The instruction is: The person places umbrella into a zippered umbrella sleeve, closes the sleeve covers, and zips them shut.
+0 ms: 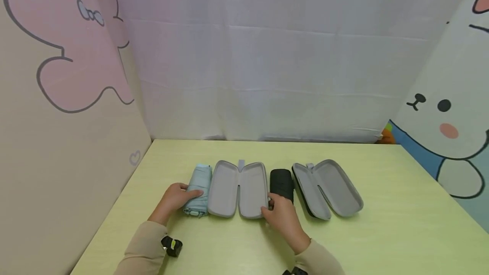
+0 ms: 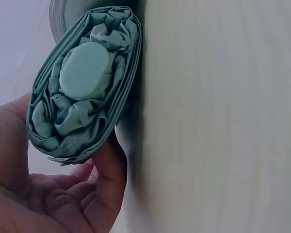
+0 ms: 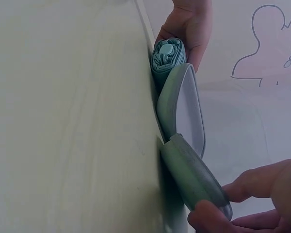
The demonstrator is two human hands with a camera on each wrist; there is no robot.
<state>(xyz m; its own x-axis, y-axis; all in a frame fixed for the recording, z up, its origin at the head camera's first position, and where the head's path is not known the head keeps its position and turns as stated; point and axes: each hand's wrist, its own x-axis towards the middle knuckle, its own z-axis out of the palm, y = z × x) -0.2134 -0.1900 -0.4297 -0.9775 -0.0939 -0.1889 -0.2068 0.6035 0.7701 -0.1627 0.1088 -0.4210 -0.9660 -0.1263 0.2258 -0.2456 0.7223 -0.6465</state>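
My left hand [image 1: 177, 198] grips a light blue folded umbrella [image 1: 201, 178] at its left side, thumb over the top and fingers round the edge. The umbrella's oval end cap [image 2: 84, 70] faces the left wrist camera amid pleated cloth. Right beside the umbrella, a grey-lined hard case [image 1: 223, 186] lies spread with both halves facing up. My right hand [image 1: 284, 220] pinches the near right corner of this case between thumb and fingers. Its green outer shell [image 3: 191, 170] shows in the right wrist view, the pinched half tilted up from the table.
A black rolled bundle [image 1: 282, 180] stands just beyond my right hand, partly hidden by it. Further right, a second grey-lined case [image 1: 338, 188] with a dark shell lies unfolded. Walls with cartoon prints border the pale yellow table [image 1: 382, 241] at left and right; a white curtain [image 1: 282, 63] hangs behind.
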